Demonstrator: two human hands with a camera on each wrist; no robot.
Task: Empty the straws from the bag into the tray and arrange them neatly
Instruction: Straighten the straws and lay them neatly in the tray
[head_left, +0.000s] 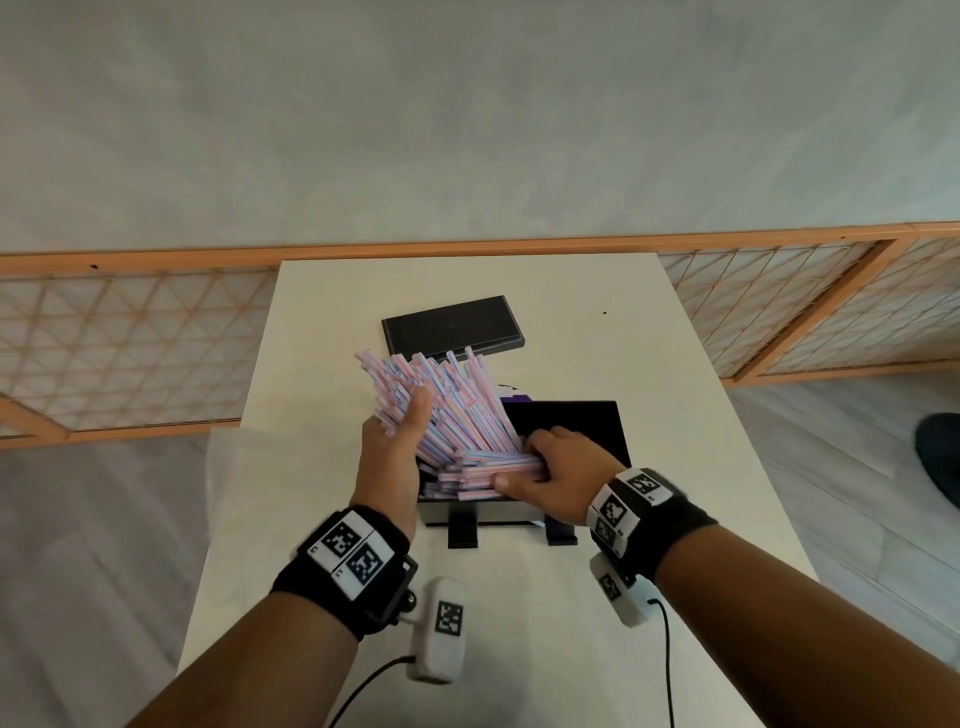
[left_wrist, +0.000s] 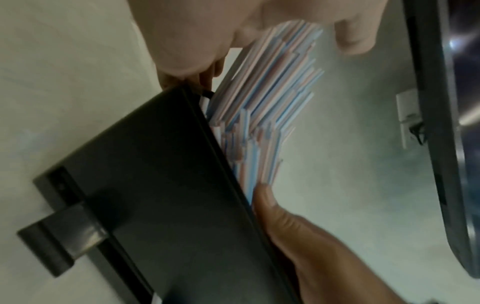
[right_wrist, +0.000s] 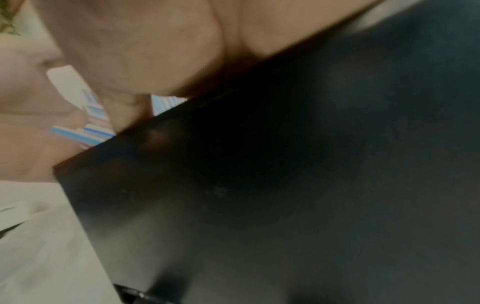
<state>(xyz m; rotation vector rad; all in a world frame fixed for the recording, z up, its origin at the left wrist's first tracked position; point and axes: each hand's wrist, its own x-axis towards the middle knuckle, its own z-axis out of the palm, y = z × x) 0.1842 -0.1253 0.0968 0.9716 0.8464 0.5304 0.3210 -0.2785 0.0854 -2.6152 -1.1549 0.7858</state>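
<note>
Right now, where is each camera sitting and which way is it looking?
Head: up high, looking down at the white table; both forearms, left hand and right hand show.
Left wrist: low beside the black rectangular tray, facing the pink-and-blue paper-wrapped straws; fingers show.
Right wrist: pressed close to the tray's dark wall, blurry; its own fingers show.
Shared: all three see the straws and tray.

Straws: you see them fanned above the tray's rim.
Tray: black, its wall facing you.
Thumb: pressed against the straws' lower ends.
</note>
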